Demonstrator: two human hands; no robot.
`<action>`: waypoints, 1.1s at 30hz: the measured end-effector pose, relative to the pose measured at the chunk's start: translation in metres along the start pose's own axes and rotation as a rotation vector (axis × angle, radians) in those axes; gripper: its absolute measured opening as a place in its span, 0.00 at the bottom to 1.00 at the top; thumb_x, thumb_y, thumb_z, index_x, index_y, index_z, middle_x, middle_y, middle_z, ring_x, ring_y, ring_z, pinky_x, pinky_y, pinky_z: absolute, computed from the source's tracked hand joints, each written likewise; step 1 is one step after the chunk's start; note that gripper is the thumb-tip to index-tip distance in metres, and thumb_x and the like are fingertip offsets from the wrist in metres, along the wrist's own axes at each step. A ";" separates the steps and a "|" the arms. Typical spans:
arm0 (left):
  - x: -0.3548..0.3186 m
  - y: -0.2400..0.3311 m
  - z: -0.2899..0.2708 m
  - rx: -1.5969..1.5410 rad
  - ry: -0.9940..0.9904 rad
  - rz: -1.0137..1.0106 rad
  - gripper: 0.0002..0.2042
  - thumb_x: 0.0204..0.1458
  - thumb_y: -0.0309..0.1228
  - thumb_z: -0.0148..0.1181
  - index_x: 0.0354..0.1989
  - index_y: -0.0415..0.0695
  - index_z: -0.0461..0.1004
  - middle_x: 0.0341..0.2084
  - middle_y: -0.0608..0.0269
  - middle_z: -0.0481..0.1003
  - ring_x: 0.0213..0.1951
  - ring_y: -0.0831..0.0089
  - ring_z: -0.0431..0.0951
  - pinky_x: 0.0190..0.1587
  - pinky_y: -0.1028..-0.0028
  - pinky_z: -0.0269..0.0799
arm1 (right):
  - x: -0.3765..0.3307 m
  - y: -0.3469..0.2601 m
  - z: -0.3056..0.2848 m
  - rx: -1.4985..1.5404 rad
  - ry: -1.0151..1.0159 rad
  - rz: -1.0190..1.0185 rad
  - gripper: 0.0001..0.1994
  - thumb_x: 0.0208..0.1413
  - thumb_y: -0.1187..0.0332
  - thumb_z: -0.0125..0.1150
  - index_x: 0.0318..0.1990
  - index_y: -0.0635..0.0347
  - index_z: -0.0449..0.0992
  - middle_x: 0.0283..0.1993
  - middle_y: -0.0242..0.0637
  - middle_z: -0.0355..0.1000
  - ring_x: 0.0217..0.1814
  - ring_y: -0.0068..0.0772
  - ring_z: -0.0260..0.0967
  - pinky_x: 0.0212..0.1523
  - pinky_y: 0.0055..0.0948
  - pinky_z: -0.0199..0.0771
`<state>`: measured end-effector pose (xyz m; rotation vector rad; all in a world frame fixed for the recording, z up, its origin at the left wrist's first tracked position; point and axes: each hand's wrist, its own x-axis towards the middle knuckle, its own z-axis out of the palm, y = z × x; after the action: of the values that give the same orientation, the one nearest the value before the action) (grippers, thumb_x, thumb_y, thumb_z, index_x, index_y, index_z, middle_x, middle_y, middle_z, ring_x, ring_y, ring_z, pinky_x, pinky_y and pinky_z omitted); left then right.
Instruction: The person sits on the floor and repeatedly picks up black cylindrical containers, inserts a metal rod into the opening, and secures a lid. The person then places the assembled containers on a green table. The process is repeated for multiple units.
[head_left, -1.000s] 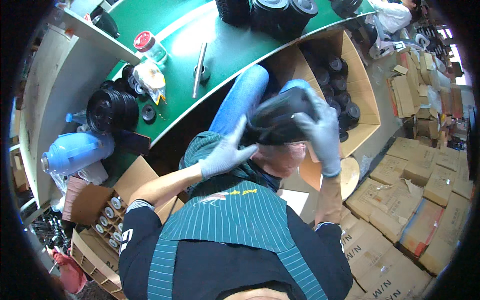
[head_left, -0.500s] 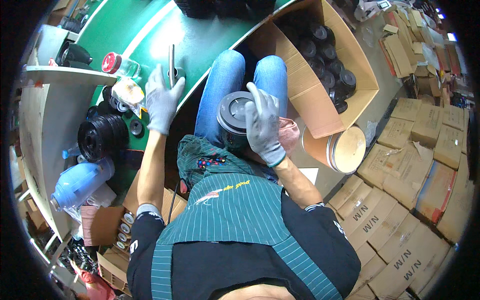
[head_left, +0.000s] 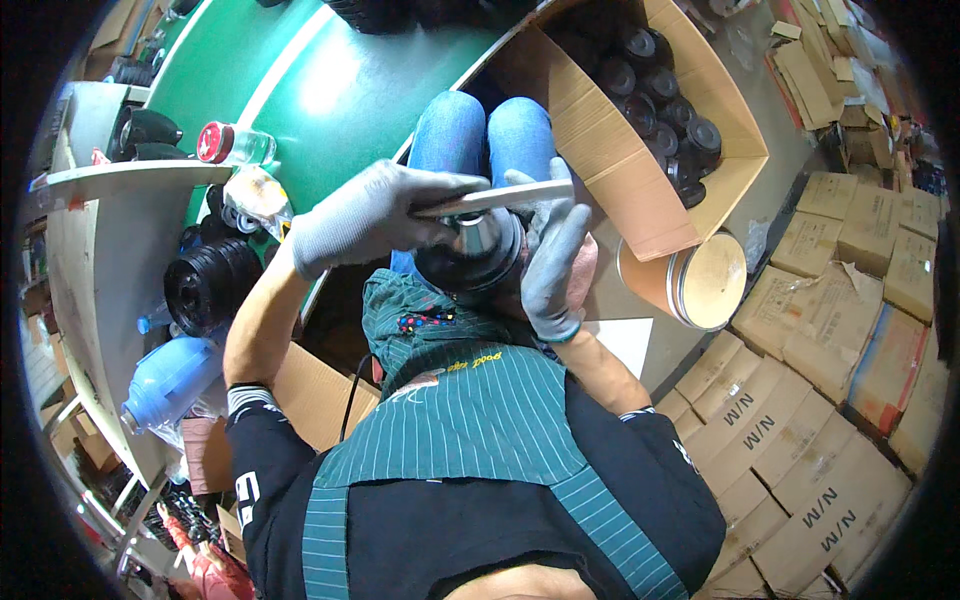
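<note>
My gloved left hand is closed around a flat metal bar handle. Under the bar sits a shiny metal socket, over the top of a round black lidded canister on my lap. Whether the socket touches the lid I cannot tell. My gloved right hand is at the canister's right side, its fingers stretched out and apart near the bar's far end. Some of those fingers are hidden behind the bar. A pink cloth lies beside the right hand.
A cardboard box of black lidded canisters stands at the right, by a round drum. On the green table are a red-lidded jar and stacked black discs. Cartons fill the right side.
My left hand has picked up the metal bar with its socket from the green table and brought it right, over the canister. My right hand has shifted from the lid to its right side.
</note>
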<state>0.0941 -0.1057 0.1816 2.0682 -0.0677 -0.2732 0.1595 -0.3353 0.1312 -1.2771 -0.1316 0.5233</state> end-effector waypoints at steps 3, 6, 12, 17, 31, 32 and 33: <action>-0.005 0.018 0.005 0.039 0.039 -0.030 0.31 0.54 0.25 0.72 0.70 0.47 0.76 0.42 0.47 0.85 0.41 0.59 0.88 0.49 0.64 0.81 | 0.026 0.003 -0.021 0.004 -0.128 0.068 0.44 0.78 0.34 0.29 0.82 0.65 0.52 0.73 0.58 0.68 0.67 0.41 0.75 0.72 0.37 0.72; -0.016 0.031 0.021 0.239 0.122 -0.088 0.33 0.55 0.26 0.68 0.73 0.48 0.72 0.46 0.47 0.82 0.46 0.50 0.85 0.51 0.58 0.80 | 0.069 0.001 -0.025 0.464 -0.396 0.175 0.35 0.80 0.42 0.38 0.78 0.63 0.62 0.64 0.53 0.77 0.59 0.44 0.81 0.68 0.43 0.78; -0.019 0.065 0.083 0.510 0.457 -0.031 0.51 0.57 0.48 0.71 0.81 0.32 0.50 0.75 0.34 0.57 0.77 0.37 0.55 0.78 0.40 0.47 | 0.128 0.040 -0.017 0.372 -0.853 0.158 0.22 0.80 0.62 0.47 0.71 0.65 0.71 0.42 0.35 0.82 0.48 0.28 0.80 0.59 0.28 0.79; -0.012 0.050 0.099 0.420 0.664 -0.094 0.41 0.64 0.50 0.60 0.78 0.35 0.59 0.74 0.38 0.62 0.76 0.36 0.58 0.78 0.42 0.49 | 0.140 0.070 -0.020 0.721 -0.965 0.367 0.23 0.82 0.60 0.44 0.70 0.69 0.71 0.32 0.27 0.74 0.49 0.30 0.78 0.71 0.45 0.74; 0.050 -0.102 0.030 0.214 0.418 0.296 0.26 0.78 0.43 0.38 0.74 0.40 0.68 0.76 0.49 0.64 0.82 0.52 0.52 0.84 0.56 0.41 | 0.043 -0.043 -0.038 -0.343 -1.259 -0.687 0.07 0.44 0.65 0.67 0.20 0.55 0.83 0.19 0.32 0.69 0.48 0.45 0.81 0.80 0.75 0.51; 0.067 -0.103 0.029 0.229 0.367 0.362 0.26 0.78 0.43 0.38 0.74 0.41 0.69 0.76 0.49 0.65 0.81 0.52 0.52 0.84 0.55 0.41 | 0.039 -0.045 -0.030 -0.384 -1.256 -0.687 0.10 0.48 0.65 0.70 0.20 0.52 0.75 0.20 0.29 0.56 0.38 0.42 0.77 0.73 0.71 0.65; 0.083 -0.102 0.031 0.209 0.319 0.398 0.25 0.78 0.43 0.38 0.73 0.42 0.70 0.75 0.49 0.66 0.81 0.52 0.52 0.84 0.54 0.41 | 0.034 -0.050 -0.019 -0.443 -1.343 -0.664 0.10 0.49 0.64 0.70 0.21 0.51 0.76 0.20 0.29 0.58 0.35 0.39 0.74 0.71 0.67 0.68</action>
<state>0.1615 -0.0951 0.0647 2.2235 -0.3202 0.3195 0.2110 -0.3464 0.1662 -1.0004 -1.8011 0.7010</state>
